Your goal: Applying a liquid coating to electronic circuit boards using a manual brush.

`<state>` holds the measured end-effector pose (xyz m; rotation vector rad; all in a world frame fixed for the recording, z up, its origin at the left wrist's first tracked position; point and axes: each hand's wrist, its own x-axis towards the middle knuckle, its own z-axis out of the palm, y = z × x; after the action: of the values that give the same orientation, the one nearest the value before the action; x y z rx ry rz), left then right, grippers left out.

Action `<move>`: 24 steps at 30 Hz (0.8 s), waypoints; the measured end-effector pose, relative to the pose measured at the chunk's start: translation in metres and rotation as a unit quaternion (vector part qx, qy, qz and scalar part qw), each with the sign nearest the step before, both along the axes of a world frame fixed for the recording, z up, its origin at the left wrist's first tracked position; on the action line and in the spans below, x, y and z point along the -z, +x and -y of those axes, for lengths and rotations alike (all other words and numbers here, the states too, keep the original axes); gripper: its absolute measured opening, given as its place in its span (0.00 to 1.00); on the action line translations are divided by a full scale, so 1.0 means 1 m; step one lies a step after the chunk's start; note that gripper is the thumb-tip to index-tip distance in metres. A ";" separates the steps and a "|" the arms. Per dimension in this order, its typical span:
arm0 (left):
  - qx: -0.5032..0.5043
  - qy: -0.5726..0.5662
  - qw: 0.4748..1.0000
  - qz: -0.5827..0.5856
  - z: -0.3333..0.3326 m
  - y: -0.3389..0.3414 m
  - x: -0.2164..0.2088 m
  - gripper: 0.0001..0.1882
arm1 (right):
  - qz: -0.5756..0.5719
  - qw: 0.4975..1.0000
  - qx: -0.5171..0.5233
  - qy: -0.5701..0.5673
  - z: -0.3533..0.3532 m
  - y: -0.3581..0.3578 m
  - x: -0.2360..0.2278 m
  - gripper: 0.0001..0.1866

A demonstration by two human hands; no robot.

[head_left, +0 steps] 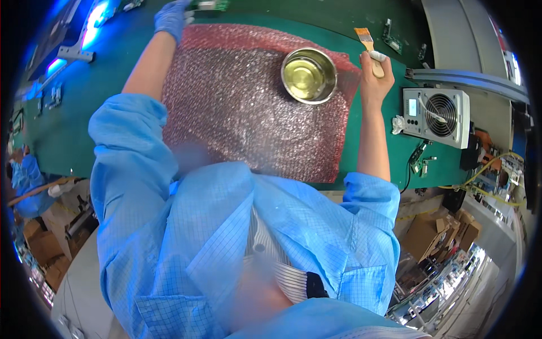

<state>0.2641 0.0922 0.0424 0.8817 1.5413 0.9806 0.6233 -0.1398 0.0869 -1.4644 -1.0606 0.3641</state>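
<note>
My left hand (171,21), in a blue glove, is at the upper edge, its fingers closed at the left end of a green circuit board (210,5). Part of that board and of the hand is cut off by the picture's edge. A flat paintbrush (365,38) with orange-brown bristles and a pale wooden handle is gripped in my right hand (376,82), bristles pointing away from me. White covers show on a fingertip of this hand. Left of it, a round metal bowl (332,85) with clear yellowish liquid stands on a pink bubble-wrap sheet (243,113).
Green matting (73,130) covers the bench. To the right stands a white fan unit (436,116) with a small display. Small circuit boards (390,38) lie beyond the brush, others near the bench's right front edge. A lit lamp bar (90,28) is at upper left; cardboard boxes (426,231) sit lower right.
</note>
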 end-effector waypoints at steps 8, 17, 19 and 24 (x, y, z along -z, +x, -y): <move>-0.115 0.139 0.982 0.047 -0.052 -0.055 0.054 0.18 | 0.299 0.925 0.186 -0.142 -0.055 0.127 0.044 0.12; -0.087 0.124 0.988 0.028 0.043 -0.065 0.002 0.16 | 0.379 0.886 0.207 -0.168 -0.121 0.172 0.070 0.14; -0.079 0.124 0.989 -0.006 0.055 -0.064 -0.002 0.15 | 0.383 0.883 0.205 -0.176 -0.128 0.177 0.079 0.14; 0.011 0.150 0.988 -0.029 0.076 -0.022 -0.014 0.13 | 0.365 0.898 0.209 -0.130 -0.137 0.154 0.069 0.15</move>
<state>0.2416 0.0167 0.0563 1.1432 1.4519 1.2002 0.7768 -0.0027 0.0175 -2.0963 -1.2564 -0.4083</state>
